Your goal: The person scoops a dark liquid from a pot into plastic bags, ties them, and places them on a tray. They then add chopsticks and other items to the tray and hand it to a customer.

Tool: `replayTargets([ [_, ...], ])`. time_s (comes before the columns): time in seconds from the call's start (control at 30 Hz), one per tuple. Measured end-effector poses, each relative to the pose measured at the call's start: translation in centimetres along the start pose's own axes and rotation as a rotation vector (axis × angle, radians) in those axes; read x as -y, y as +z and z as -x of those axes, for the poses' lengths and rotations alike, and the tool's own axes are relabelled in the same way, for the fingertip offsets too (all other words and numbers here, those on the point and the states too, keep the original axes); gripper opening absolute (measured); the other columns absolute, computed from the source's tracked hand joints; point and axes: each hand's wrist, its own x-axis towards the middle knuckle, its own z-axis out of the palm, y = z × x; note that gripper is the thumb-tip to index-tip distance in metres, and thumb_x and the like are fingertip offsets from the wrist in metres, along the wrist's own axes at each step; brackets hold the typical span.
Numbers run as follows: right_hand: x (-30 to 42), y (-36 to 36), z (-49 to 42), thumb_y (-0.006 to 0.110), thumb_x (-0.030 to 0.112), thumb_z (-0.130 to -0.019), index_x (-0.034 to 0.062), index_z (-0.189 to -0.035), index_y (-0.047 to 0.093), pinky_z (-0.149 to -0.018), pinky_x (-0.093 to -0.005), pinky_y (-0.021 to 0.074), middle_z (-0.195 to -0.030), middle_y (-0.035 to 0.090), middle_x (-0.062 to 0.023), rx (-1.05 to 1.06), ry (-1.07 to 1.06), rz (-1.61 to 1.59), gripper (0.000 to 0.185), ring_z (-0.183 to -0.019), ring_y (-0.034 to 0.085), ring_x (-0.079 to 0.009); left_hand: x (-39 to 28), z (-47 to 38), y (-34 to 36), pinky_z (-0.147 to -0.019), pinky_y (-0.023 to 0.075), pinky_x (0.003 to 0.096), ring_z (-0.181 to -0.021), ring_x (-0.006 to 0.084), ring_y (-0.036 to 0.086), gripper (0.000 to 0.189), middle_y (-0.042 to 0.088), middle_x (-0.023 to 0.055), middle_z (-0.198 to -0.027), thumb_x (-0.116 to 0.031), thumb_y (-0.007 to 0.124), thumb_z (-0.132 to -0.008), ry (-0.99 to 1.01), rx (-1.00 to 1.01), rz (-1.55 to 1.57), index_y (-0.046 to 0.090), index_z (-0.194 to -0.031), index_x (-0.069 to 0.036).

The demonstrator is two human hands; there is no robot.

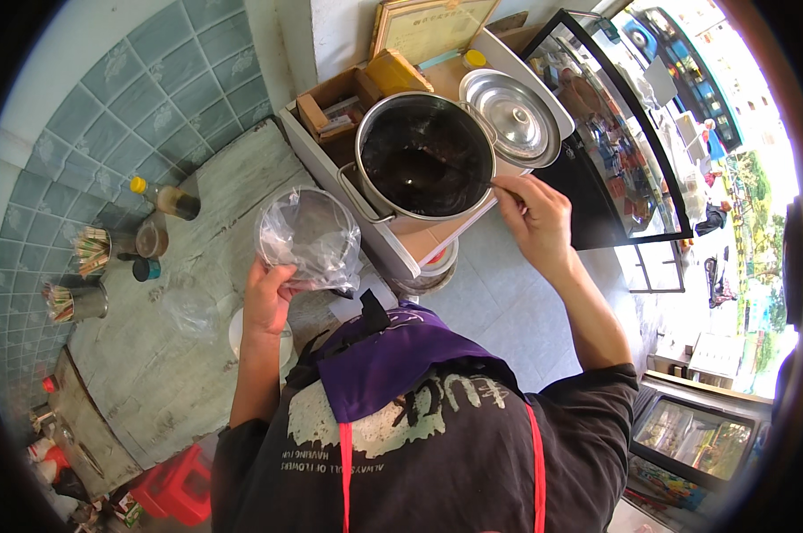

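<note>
In my left hand [272,293] is a round bowl lined with a clear plastic bag [308,236], held by its near left rim. My right hand [536,216] grips the thin handle of a utensil at the right rim of a deep steel pot [374,190]. The utensil's far end is down in the dark liquid [414,170], where its shape is hard to make out. A wire bail handle hangs at the pot's left side. The bowl is left of the pot and apart from it.
A steel lid [518,120] rests right of the pot, near a cardboard box [328,120] and a framed certificate [434,30]. Along the tiled wall, the table [195,373] holds a yellow-capped bottle [168,200] and chopstick holders [89,301]. A glass display case [614,126] stands at right.
</note>
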Motion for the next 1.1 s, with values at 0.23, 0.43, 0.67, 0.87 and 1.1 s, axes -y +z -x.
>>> replayTargets([
  [0.23, -1.7, 3.2, -0.4, 0.065, 0.002, -0.078, 0.0032, -0.092, 0.063, -0.059, -0.0342, 0.0492, -0.075, 0.062, -0.0104, -0.020, -0.059, 0.037, 0.014, -0.066, 0.062, -0.0266, -0.2, 0.5, -0.1, -0.070, 0.0587, 0.0376, -0.084, 0.0230, 0.066, 0.040, 0.061, 0.0117, -0.102, -0.003, 0.053, -0.079, 0.016, -0.013, 0.002, 0.047, -0.118, 0.000],
  [0.43, -1.0, 1.1, -0.9, 0.066, -0.001, -0.077, 0.0013, -0.093, 0.063, -0.057, -0.0324, 0.0488, -0.073, 0.061, -0.0112, -0.185, -0.065, 0.099, 0.017, -0.062, 0.060, -0.0251, -0.2, 0.5, -0.2, -0.071, 0.0587, 0.0383, -0.085, 0.0232, 0.065, 0.040, 0.061, 0.0117, -0.102, -0.003, 0.053, -0.079, 0.020, -0.019, 0.000, 0.047, -0.118, -0.001],
  [0.67, -0.6, 1.6, 0.1, 0.066, -0.003, -0.071, 0.0007, -0.094, 0.063, -0.056, -0.0322, 0.0483, -0.083, 0.059, -0.0090, 0.017, -0.336, 0.040, 0.024, -0.069, 0.059, -0.0231, -0.4, 0.0, 0.3, -0.075, 0.0575, 0.0391, -0.087, 0.0233, 0.065, 0.042, 0.061, 0.0121, -0.102, -0.004, 0.054, -0.078, -0.006, 0.016, -0.022, 0.047, -0.119, 0.001],
  [0.87, -1.8, -1.1, 0.8, 0.064, -0.001, -0.060, 0.0004, -0.095, 0.062, -0.055, -0.0312, 0.0478, -0.087, 0.057, -0.0075, 0.237, -0.475, 0.154, 0.035, -0.071, 0.057, -0.0217, -0.3, 0.2, -0.1, -0.073, 0.0582, 0.0382, -0.086, 0.0237, 0.066, 0.042, 0.062, 0.0125, -0.101, -0.004, 0.053, -0.078, 0.012, -0.009, -0.020, 0.046, -0.119, 0.002],
  [1.1, -0.4, -4.0, 0.1, 0.066, -0.002, -0.068, 0.0000, -0.090, 0.063, -0.053, -0.0306, 0.0464, -0.078, 0.057, -0.0084, 0.099, -0.362, 0.200, 0.022, -0.064, 0.056, -0.0216, -0.1, 0.2, -0.3, -0.070, 0.0588, 0.0370, -0.085, 0.0240, 0.066, 0.042, 0.062, 0.0127, -0.101, -0.004, 0.053, -0.078, 0.018, -0.018, -0.012, 0.047, -0.118, 0.002],
])
